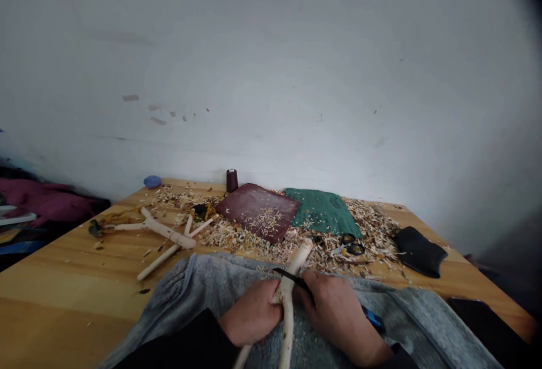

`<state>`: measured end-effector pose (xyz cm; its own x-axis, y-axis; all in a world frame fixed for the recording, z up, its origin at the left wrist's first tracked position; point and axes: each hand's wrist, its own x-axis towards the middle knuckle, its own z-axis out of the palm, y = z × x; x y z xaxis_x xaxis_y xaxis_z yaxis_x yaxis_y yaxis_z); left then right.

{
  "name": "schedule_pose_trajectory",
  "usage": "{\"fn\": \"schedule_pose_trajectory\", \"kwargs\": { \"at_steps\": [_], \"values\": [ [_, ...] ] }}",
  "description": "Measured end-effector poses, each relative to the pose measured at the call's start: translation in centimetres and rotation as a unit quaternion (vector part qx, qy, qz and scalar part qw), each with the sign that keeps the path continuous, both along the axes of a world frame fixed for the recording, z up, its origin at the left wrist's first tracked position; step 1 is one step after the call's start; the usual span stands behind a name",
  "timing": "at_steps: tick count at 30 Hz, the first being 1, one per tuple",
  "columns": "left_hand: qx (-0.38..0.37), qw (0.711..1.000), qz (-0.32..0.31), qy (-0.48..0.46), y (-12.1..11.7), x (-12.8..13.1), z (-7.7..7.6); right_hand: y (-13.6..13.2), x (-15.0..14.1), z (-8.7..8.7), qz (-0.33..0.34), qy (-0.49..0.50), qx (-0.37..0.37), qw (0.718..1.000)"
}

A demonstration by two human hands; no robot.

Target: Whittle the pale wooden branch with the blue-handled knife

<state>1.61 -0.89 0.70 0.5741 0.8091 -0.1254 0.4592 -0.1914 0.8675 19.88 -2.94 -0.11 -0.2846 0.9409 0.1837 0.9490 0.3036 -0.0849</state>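
My left hand (254, 312) is closed around a peeled, forked branch (288, 324), which stands upright at a slant over my lap. My right hand (336, 310) grips a knife, and its dark blade (288, 275) lies across the branch just above the fork. A blue end (372, 319), seemingly of the knife's handle, sticks out behind my right hand. A grey fleecy cloth (212, 279) covers my lap and meets the table edge. Most of the knife's handle is hidden in my fingers.
Another peeled, forked branch (165, 231) lies on the wooden table (63, 295). Wood shavings (241, 239) surround a maroon sheet (254, 205), a green sheet (324, 211) and scissors (349, 243). A thread spool (231, 180) stands near the wall; a black flat object (419, 250) lies right.
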Motion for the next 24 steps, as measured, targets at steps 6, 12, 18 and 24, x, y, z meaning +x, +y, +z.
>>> {"fn": "schedule_pose_trajectory", "kwargs": {
  "at_steps": [6,12,18,24],
  "values": [
    [0.005,0.999,0.023,0.026,-0.01,-0.06,-0.10,0.63,0.69,0.07,-0.073,-0.025,0.015,0.997],
    [-0.002,1.000,0.012,0.016,0.05,-0.07,-0.27,0.43,0.37,-0.10,-0.034,-0.024,0.010,0.999],
    [-0.008,1.000,0.001,0.008,0.00,0.03,0.39,-0.12,-0.16,0.24,0.026,0.004,0.002,1.000],
    [-0.046,0.999,0.015,0.002,-0.11,0.03,-0.16,0.36,0.49,0.08,-0.040,-0.007,0.017,0.999]
  ]
}}
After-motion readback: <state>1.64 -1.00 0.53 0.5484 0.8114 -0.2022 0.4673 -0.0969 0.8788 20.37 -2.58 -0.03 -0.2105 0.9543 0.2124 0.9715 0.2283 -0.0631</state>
